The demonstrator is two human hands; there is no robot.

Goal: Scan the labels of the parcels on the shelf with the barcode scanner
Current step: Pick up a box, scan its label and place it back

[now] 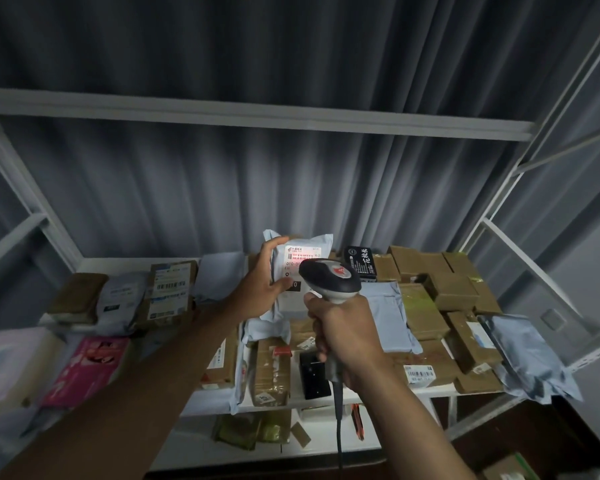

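My left hand (262, 278) grips a pale blue-white mailer bag (293, 306) by its left edge and holds it upright above the shelf. The bag's white label (300, 259) faces me and glows red from scanner light. My right hand (347, 336) is wrapped round the handle of a grey and black barcode scanner (329, 278), whose head points at the label from just in front of it. The scanner's cable (338, 420) hangs down below my fist.
The white metal shelf (440, 389) is crowded with parcels: brown cardboard boxes (451, 292) at the right, a silver bag (530, 355) on the right edge, a pink packet (87, 368) and labelled boxes (168, 292) at the left. A grey curtain hangs behind.
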